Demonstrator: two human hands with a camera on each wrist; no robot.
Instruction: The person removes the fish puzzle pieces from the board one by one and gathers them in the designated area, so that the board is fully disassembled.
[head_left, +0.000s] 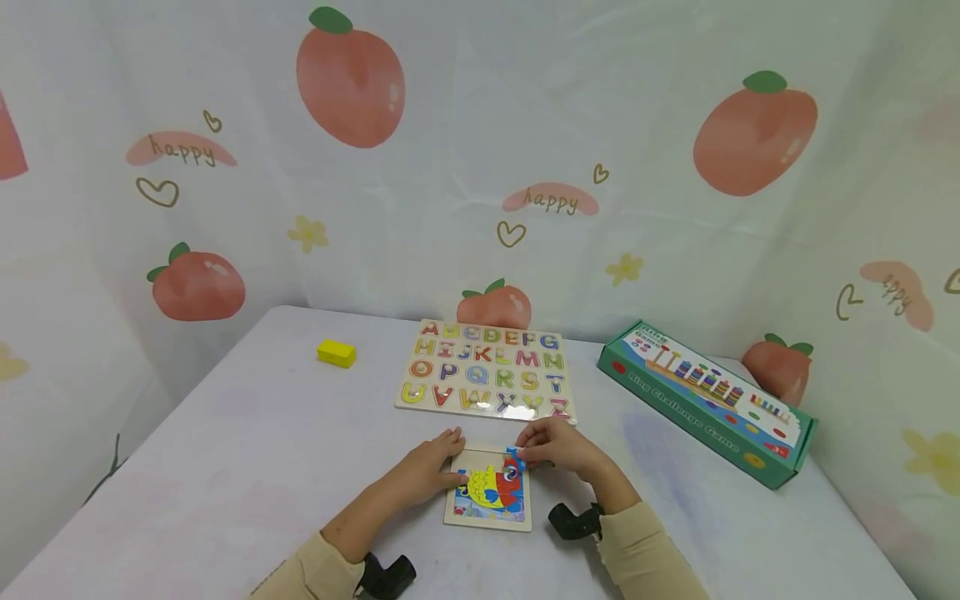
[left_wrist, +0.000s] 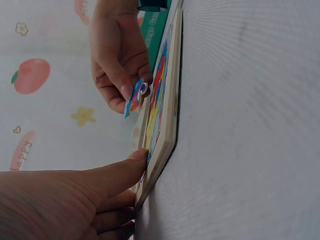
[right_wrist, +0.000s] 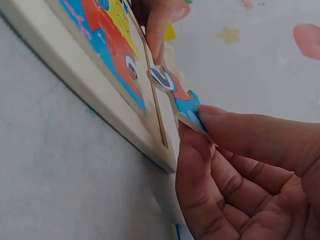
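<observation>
A small wooden fish jigsaw puzzle [head_left: 487, 523] lies on the table between the two hands, its tray showing a yellow, red and blue fish. My left hand [head_left: 423, 471] holds the tray by its left side; in the left wrist view the thumb [left_wrist: 131, 167] presses on the rim and the other fingers lie along the edge. Between thumb and fingers, my right hand [head_left: 558, 446] pinches a puzzle piece [right_wrist: 187, 102] with blue and red areas and part of an eye. That piece is over the tray's upper right corner, tilted, and part of the fish's eye shows in the tray beneath.
Behind the puzzle lies a wooden alphabet board [head_left: 483, 367] with colourful letters. A green Ring Challenge Game box [head_left: 705, 404] sits at the right, and a yellow block [head_left: 337, 353] at the back left. A printed curtain [head_left: 420, 217] hangs behind the white table [head_left: 247, 442].
</observation>
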